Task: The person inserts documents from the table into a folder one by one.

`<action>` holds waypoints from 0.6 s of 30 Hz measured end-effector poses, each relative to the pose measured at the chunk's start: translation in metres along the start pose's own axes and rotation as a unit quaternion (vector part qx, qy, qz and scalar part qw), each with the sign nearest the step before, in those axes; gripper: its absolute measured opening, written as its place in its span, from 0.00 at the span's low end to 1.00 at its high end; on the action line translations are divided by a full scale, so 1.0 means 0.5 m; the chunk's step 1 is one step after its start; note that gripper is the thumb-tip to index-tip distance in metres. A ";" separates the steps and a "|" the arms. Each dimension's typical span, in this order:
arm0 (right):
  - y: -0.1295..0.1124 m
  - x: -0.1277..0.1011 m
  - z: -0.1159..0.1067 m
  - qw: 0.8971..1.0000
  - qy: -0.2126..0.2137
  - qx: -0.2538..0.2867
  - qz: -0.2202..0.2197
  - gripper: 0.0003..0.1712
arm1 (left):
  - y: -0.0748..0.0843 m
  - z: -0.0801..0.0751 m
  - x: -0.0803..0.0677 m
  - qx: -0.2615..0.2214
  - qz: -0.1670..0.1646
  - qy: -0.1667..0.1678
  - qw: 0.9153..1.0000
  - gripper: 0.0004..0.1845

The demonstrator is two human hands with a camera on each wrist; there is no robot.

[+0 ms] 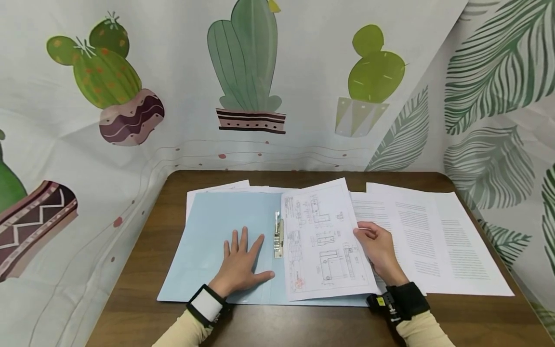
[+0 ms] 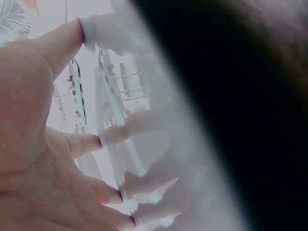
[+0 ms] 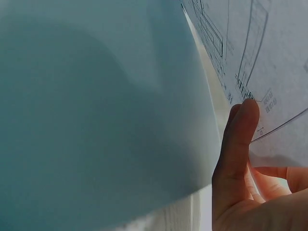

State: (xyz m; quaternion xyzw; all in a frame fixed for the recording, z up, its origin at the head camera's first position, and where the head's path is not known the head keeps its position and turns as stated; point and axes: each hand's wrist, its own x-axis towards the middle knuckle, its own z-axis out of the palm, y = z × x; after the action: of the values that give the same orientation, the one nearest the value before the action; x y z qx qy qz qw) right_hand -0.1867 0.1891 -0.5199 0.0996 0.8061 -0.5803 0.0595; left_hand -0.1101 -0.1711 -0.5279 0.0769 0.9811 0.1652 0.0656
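Observation:
A light blue folder [image 1: 212, 217] lies spread on the wooden table, with a metal lever clip [image 1: 278, 236] along its middle. My left hand [image 1: 240, 270] rests on the folder's left cover, fingers spread and straight; its palm shows large in the left wrist view. At the right edge of a technical drawing sheet [image 1: 303, 262], my right hand [image 1: 382, 250] pinches the paper between thumb and fingers. The sheet lies over the folder's right side, tilted slightly. In the right wrist view the thumb [image 3: 238, 144] presses on the printed sheet [image 3: 284, 62], beside the blue folder surface [image 3: 96, 125].
Printed text sheets [image 1: 468, 241] overlap one another on the right of the table [image 1: 455, 318]. More white paper [image 1: 238, 185] sticks out behind the folder's top edge. A cactus-patterned cloth [image 1: 303, 86] hangs behind the table.

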 end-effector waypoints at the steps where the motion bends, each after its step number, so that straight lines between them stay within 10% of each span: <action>1: 0.000 0.001 0.003 1.000 0.000 0.000 0.000 0.19 | 0.000 0.000 0.000 -0.001 0.000 0.000 1.000 0.56; 18: -0.005 0.001 0.019 1.000 -0.001 -0.014 0.012 0.19 | 0.000 0.002 0.003 0.010 -0.004 -0.001 1.000 0.55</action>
State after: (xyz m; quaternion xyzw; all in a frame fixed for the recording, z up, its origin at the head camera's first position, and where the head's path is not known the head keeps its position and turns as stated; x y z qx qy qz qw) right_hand -0.1882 0.1794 -0.5208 0.1078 0.8129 -0.5682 0.0684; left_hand -0.1114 -0.1706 -0.5291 0.0740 0.9828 0.1552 0.0667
